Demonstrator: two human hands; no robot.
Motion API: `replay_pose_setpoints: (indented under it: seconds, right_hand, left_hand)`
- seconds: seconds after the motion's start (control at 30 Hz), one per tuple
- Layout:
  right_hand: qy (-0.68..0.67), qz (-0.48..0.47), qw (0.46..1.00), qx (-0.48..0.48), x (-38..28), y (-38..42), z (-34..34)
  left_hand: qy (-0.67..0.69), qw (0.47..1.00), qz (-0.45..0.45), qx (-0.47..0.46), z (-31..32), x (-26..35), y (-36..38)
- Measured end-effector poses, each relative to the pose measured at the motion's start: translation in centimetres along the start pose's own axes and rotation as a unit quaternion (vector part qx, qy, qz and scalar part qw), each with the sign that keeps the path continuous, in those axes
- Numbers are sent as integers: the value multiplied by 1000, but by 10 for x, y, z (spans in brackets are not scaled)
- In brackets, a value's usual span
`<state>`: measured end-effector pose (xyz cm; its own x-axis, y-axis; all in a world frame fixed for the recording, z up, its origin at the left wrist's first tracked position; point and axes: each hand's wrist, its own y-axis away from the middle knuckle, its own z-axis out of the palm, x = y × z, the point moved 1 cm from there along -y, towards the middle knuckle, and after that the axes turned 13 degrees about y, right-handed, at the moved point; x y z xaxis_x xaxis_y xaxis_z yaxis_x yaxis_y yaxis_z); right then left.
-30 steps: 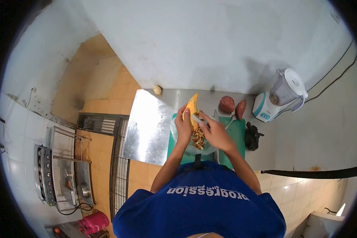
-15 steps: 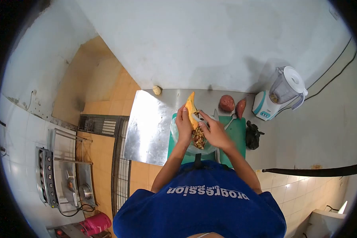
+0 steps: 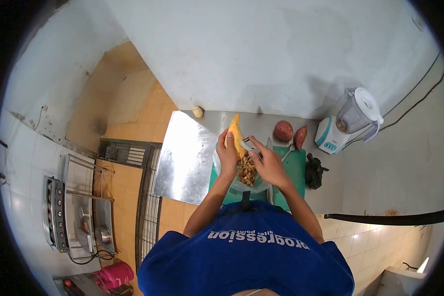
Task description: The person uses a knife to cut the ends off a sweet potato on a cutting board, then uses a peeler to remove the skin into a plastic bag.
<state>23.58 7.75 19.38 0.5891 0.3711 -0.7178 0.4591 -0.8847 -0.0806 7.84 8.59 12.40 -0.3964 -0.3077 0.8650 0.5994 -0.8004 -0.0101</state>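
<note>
My left hand point(image 3: 226, 154) is wrapped round a long, peeled orange sweet potato point(image 3: 236, 132), which points up toward the wall. In my right hand point(image 3: 268, 164) is a peeler point(image 3: 247, 140) with a pale handle, its head close against the right side of the sweet potato. Below both hands lies a clear plastic bag point(image 3: 218, 162) with a heap of brown and yellow peelings point(image 3: 247, 170) in it. The bag rests on a green cutting board point(image 3: 294, 172).
Two reddish sweet potatoes point(image 3: 283, 130) lie behind the board, near a knife and a fork-like utensil. A blender point(image 3: 348, 118) and a black plastic bag point(image 3: 314, 171) are at the right. A small pale round item point(image 3: 198, 111) sits by the steel table's point(image 3: 182, 163) back edge.
My right hand and the peeler have shifted slightly along the sweet potato. My left hand keeps its hold, and the view has tilted a little.
</note>
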Motion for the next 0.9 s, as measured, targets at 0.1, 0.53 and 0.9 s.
replay_pose_setpoints:
  seconds: [0.1,0.53,0.9]
  right_hand:
    - [17,-24,1000,-1,13,-3,18]
    - [-4,27,999,-34,7,8,8]
    - [37,-33,999,13,14,26,21]
  left_hand:
    - [0,1000,7,-6,-2,-2,-2]
    - [149,985,-84,9,0,5,2]
    - [198,969,-136,63,10,-9,10]
